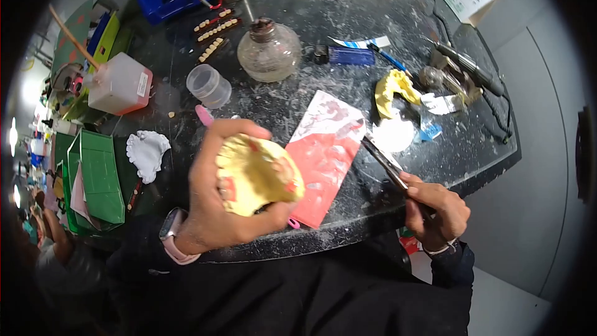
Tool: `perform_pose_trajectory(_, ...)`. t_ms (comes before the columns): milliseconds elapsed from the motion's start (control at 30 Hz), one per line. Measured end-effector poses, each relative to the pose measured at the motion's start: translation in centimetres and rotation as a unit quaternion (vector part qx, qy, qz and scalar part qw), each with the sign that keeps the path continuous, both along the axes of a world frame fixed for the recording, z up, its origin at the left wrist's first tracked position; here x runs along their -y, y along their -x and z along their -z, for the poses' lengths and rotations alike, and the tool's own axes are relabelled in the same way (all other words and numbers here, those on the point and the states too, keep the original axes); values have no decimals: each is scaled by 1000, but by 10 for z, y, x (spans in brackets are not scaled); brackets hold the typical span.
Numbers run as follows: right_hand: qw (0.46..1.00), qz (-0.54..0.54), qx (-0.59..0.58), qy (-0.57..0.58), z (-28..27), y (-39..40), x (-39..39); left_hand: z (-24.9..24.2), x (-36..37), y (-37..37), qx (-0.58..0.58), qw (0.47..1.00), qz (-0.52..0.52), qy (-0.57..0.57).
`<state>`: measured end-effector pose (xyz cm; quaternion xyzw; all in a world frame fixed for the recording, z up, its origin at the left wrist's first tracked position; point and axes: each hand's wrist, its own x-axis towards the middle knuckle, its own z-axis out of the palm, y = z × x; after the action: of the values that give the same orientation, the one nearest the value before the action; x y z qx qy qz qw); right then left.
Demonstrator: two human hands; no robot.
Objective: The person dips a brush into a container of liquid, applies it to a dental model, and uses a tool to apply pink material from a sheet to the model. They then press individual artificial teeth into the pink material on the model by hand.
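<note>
My left hand (217, 193), with a watch on its wrist, is wrapped round a yellow dental cast (255, 174) with pink patches and teeth along its rim. It holds the cast above the front edge of the dark bench. In my right hand (438, 208) is a thin metal tool (385, 167), its tip at the right edge of a red wax sheet (320, 168). The sheet lies on the bench between my hands, its upper end covered by a whitish layer. Part of the sheet's left side is hidden behind the cast.
A glass spirit burner (269, 51), a clear cup (209, 86) and a blue lighter (351, 55) stand or lie behind. Rightward are another yellow cast (394, 90) and a handpiece (471, 68). At left are a white cast (148, 154), a bottle (120, 84) and a green box (96, 177).
</note>
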<state>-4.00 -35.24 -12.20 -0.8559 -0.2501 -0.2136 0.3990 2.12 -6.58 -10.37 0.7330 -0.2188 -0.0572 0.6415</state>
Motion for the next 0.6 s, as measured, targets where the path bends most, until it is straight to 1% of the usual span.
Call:
perform_pose_trajectory(67, 1000, -5, -3, 23, 1, -1, -1, -4, 18, -2, 15, 998, 62, -4)
perform_pose_trajectory(133, 999, -2, -16, 48, -2, -3, 0, -14, 33, -7, 42, 993, 74, -86)
perform_pose_trajectory(200, 998, -15, -14, 64, -4, -8, -2, -12, 37, -13, 73, 986, 80, -129)
perform_pose_trajectory(300, 997, -39, -18, 67, -3, -14, -1, -4, 38, -18, 54, 986, 78, -139)
perform_pose_trajectory(367, 996, -47, -18, 80, -3, -15, 0, -5, 37, -21, 28, 980, 96, -173)
perform_pose_trajectory(467, 988, -57, -23, 143, -12, -16, 1, -6, 35, -26, 13, 972, 113, -205)
perform_pose_trajectory(600, 982, -90, -16, 166, -16, -21, 12, -11, 37, -27, 2, 966, 117, -229)
